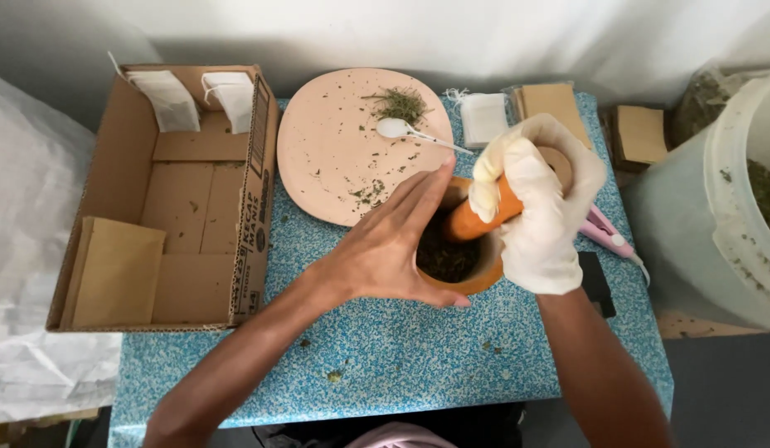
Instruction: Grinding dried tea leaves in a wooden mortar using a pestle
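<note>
Both hands: pestle (476,217) gripped, mortar (476,278) cupped.

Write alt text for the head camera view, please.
A gloved right hand presses a wooden pestle into a mortar of dried herbs, steadied by the bare left hand; a pink plate sits behind.

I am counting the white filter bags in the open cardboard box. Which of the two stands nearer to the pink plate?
The right filter bag, leaning in the cardboard box at its far right corner, beside the wall next to the pink plate. The other bag stands further left.
</note>
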